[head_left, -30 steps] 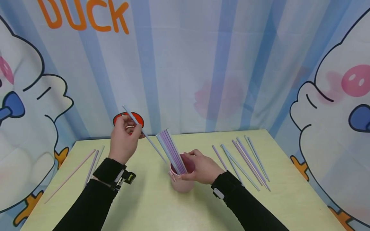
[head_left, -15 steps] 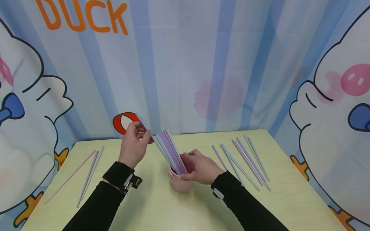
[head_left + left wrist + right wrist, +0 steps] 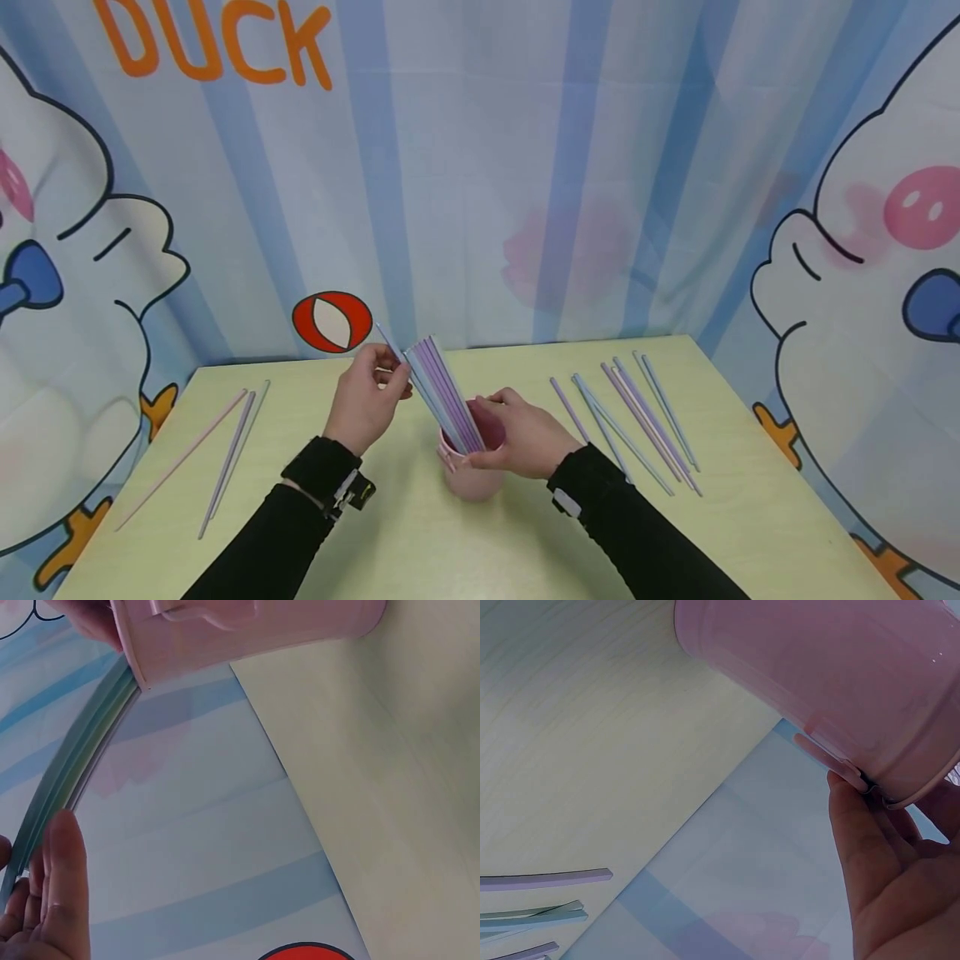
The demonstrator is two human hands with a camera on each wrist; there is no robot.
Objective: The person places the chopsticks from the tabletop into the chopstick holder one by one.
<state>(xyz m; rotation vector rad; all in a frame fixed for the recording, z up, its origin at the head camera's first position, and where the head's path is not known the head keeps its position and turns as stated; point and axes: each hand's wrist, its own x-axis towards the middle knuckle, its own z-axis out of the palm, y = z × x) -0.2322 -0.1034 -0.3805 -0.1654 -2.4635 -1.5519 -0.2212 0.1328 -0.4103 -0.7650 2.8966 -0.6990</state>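
A small pink bucket (image 3: 474,486) with side handles stands mid-table, holding a leaning bundle of thin pastel sticks (image 3: 447,400). My left hand (image 3: 371,396) pinches a light-blue stick (image 3: 387,337) along the bundle's left side; its lower end goes down to the bucket mouth. In the left wrist view, fingers (image 3: 66,885) lie beside the sticks (image 3: 71,761) below the bucket's rim. My right hand (image 3: 525,437) grips the bucket's rim from the right. The right wrist view has a fingertip at the side handle (image 3: 829,759) of the bucket.
Several pastel sticks (image 3: 648,425) lie spread on the table's right side. On the left are a pink stick (image 3: 183,457) and two more sticks (image 3: 232,462). The pale yellow table (image 3: 390,550) ends at a striped curtain (image 3: 465,167) with duck drawings.
My left hand has come down and right with its blue stick, from apart to alongside the bundle, the stick's lower end now at the bucket. The right hand and bucket have stayed put.
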